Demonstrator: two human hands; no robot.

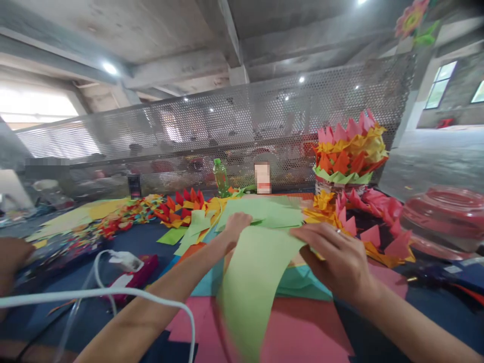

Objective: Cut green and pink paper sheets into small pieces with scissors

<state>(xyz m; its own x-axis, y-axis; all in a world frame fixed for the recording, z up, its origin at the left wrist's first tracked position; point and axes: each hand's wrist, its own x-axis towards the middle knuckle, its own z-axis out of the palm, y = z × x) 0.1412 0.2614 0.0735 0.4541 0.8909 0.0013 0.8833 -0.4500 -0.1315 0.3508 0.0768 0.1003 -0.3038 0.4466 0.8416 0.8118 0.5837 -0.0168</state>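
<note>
A light green paper sheet (253, 282) curves down toward me over stacked coloured paper. My right hand (336, 252) pinches its upper right corner between thumb and fingers. At the sheet's upper left is my left hand (239, 223), its fingers curled and partly hidden behind the sheet; what it grips, if anything, does not show. More green sheets (270, 212) lie just beyond both hands. Below the raised sheet are blue paper (302, 283) and pink paper (306, 322).
Folded-paper rings (181, 207) and a tiered paper piece (350, 156) stand behind. A green bottle (220, 177) is at the back, a clear pink container (444, 219) at right. A white cable (151, 295) crosses the left foreground. Another person's hand (13, 257) is at far left.
</note>
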